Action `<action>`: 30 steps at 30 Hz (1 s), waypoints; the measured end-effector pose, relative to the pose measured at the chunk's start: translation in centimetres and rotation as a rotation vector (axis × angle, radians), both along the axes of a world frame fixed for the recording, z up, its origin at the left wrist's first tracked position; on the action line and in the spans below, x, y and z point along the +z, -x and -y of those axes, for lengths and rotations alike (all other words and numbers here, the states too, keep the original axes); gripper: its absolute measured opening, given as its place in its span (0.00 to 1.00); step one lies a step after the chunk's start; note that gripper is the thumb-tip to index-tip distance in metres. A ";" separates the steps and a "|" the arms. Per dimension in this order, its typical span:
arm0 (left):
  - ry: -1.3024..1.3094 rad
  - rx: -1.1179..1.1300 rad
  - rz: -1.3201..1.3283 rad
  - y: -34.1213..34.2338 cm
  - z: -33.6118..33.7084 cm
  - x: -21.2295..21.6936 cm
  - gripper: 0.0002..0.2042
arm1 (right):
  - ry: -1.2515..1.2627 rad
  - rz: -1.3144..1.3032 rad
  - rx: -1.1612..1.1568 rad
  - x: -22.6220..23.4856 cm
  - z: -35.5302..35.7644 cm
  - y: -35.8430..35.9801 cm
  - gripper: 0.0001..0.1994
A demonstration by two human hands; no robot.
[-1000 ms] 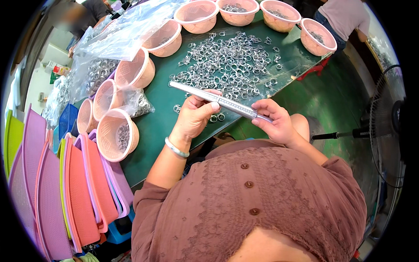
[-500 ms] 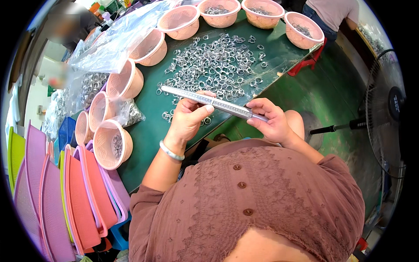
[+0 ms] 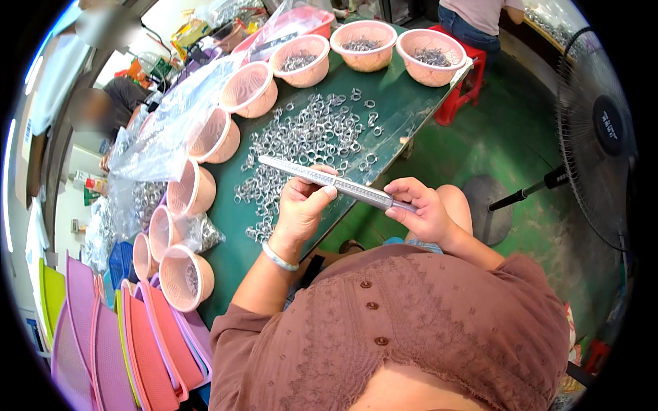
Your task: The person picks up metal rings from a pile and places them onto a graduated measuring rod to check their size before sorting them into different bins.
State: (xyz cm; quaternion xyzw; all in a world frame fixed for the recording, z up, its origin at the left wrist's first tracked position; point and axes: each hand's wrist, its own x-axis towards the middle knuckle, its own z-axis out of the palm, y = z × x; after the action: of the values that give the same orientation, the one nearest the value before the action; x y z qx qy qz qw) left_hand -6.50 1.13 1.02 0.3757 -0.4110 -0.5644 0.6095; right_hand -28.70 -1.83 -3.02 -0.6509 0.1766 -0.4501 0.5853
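A tapered metal ring mandrel (image 3: 360,192) with graduated markings lies nearly level in front of me, its thin tip toward the left. My left hand (image 3: 299,209) pinches it near the middle, thumb on top and fingers behind. At the thick end, my right hand (image 3: 423,211) grips the handle between thumb and fingers. A ring may sit on the mandrel by my left thumb, but I cannot make it out surely. Beyond the mandrel, a loose spread of silver-coloured rings (image 3: 319,130) covers part of the green tabletop (image 3: 229,257).
Pink plastic baskets (image 3: 250,89) line the table's far and left edges, several holding rings. Clear plastic sheeting (image 3: 178,113) lies behind them. Stacked coloured trays (image 3: 147,342) stand at lower left. A standing fan (image 3: 606,127) is at right; a person (image 3: 473,24) sits on a red stool (image 3: 469,85).
The view has tilted and shifted, so the table and baskets sit differently in it and more of the far side shows. Both hands keep the same hold on the mandrel.
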 end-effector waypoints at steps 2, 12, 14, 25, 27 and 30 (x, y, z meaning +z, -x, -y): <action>0.022 0.009 -0.132 0.7 1.8 0.9 0.11 | -0.033 0.013 -0.031 0.0 0.4 0.9 0.15; 0.524 0.735 0.811 -7.0 18.7 6.6 0.13 | -0.160 0.061 -0.147 -0.6 0.4 5.0 0.15; 0.376 0.762 0.970 -7.7 21.1 7.0 0.19 | -0.159 0.028 -0.167 -0.5 0.3 5.2 0.15; -0.004 -0.059 1.594 -8.7 14.3 0.8 0.11 | -0.231 0.022 -0.145 -0.6 0.4 4.6 0.14; -0.022 -0.023 1.575 -8.3 12.8 0.6 0.11 | -0.235 0.031 -0.101 -0.9 0.6 4.1 0.14; 0.010 0.042 1.600 -8.7 11.6 0.4 0.11 | -0.256 0.039 -0.082 -1.0 0.4 3.2 0.15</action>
State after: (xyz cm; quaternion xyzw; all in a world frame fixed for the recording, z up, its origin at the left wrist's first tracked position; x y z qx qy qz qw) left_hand 2.16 -10.42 1.43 0.6714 -0.7189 -0.1103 0.1421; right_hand -31.90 -2.24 -4.01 -0.5545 0.2477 -0.4598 0.6479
